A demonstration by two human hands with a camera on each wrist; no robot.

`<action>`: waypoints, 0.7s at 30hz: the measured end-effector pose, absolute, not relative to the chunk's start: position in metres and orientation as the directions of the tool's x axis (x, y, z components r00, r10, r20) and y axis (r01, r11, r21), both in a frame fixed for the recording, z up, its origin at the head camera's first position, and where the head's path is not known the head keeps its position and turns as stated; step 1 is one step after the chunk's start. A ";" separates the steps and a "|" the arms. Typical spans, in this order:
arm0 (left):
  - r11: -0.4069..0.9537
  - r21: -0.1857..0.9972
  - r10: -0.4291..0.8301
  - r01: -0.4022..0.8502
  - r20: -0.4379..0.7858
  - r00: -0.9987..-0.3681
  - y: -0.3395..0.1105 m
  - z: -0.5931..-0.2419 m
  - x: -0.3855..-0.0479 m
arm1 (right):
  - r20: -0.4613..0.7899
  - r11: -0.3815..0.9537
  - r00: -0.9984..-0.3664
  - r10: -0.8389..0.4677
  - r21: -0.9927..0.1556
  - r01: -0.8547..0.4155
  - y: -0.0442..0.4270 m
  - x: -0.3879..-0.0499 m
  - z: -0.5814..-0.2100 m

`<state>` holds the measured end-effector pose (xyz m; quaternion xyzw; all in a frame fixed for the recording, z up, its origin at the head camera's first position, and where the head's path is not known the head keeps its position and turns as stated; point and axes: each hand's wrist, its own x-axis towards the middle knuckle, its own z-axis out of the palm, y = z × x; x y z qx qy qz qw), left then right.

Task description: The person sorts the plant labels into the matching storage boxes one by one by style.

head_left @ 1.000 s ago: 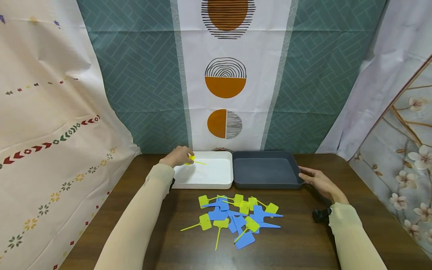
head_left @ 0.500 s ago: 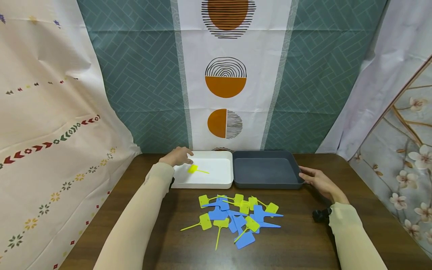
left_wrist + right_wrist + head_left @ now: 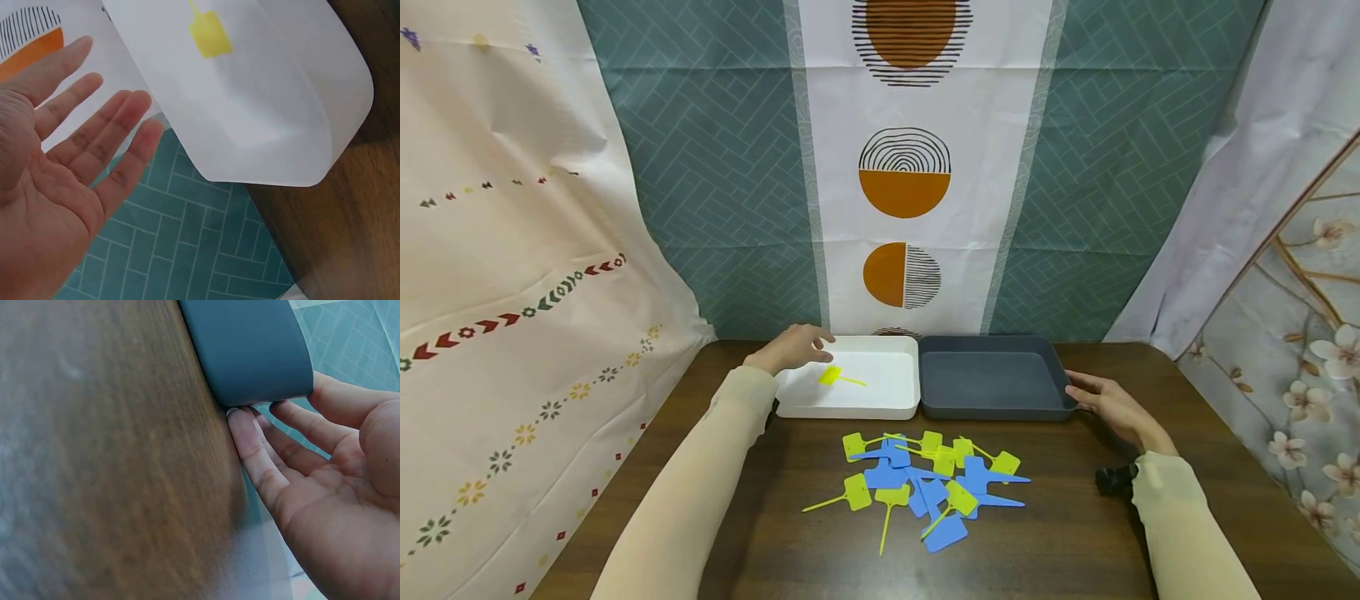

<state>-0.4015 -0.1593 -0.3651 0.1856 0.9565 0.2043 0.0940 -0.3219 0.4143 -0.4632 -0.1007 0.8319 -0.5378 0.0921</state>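
A single yellow plant label lies in the white tray; the left wrist view also shows this yellow label. Over the tray's left end hovers my left hand, its fingers spread and holding nothing. My right hand is at the right end of the dark grey tray. In the right wrist view its fairly straight fingertips touch the tray's outer wall. In front of the trays, yellow labels and blue labels lie in a loose, overlapping heap.
Both trays stand side by side near the back of the brown wooden table. A patterned green and white cloth hangs behind them. Printed cloths hang at the left and right sides.
My left hand has let go of the yellow label, which dropped into the white tray. That hand has since drawn back slightly left. My right hand stays at the grey tray.
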 end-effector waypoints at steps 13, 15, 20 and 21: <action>0.768 0.484 0.485 0.419 -0.013 -0.874 -0.153 -0.364 -0.384 | -0.051 0.391 -0.962 -0.269 -0.918 -0.060 0.413 -0.320 -0.462; 0.761 0.485 0.495 0.432 -0.004 -0.869 -0.150 -0.364 -0.380 | -0.051 0.391 -0.962 -0.267 -0.919 -0.060 0.413 -0.320 -0.462; 0.760 0.461 0.512 0.459 0.012 -0.859 -0.144 -0.365 -0.372 | -0.049 0.389 -0.963 -0.266 -0.919 -0.061 0.413 -0.321 -0.463; 0.760 0.453 0.516 0.465 0.013 -0.856 -0.144 -0.365 -0.370 | -0.049 0.388 -0.963 -0.265 -0.920 -0.060 0.413 -0.321 -0.464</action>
